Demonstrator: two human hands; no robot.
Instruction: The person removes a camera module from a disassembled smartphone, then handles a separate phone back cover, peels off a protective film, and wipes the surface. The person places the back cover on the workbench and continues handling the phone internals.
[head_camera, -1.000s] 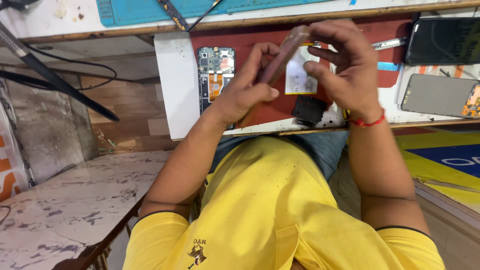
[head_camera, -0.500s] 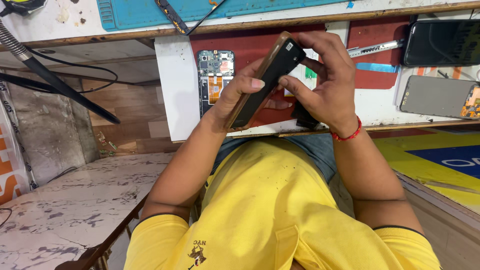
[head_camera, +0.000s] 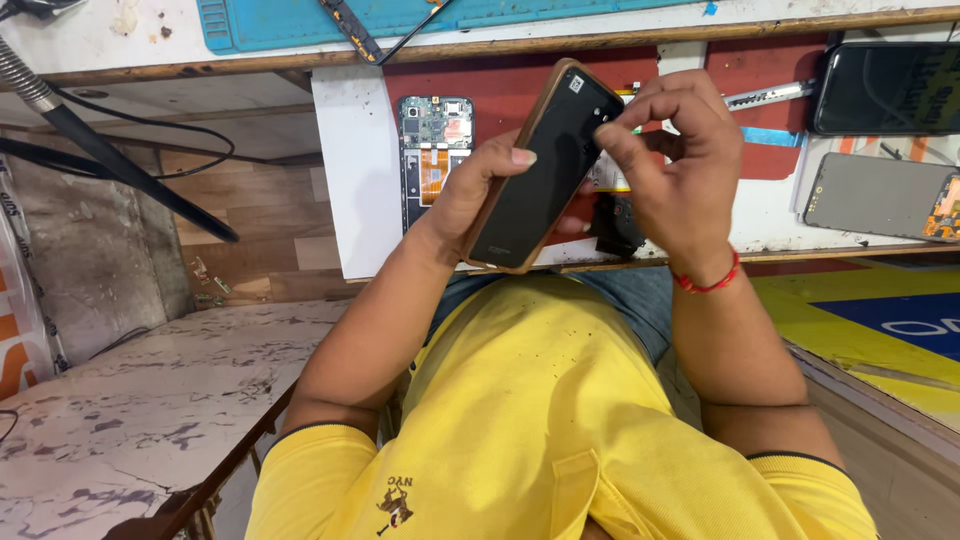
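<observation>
Gripping a glossy black slab phone (head_camera: 548, 170), both hands clamp its brown-rimmed edges.

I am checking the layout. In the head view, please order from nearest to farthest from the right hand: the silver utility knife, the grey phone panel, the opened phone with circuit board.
From the right hand:
1. Silver utility knife, just beyond the fingers, upper right.
2. Grey phone panel, on the right side.
3. Opened phone with circuit board, on the left, past the held black phone.

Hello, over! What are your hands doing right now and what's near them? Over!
Left hand grips black phone, tilted. Right hand pinches its top corner. Opened phone lies on the bench behind, apart.
</observation>
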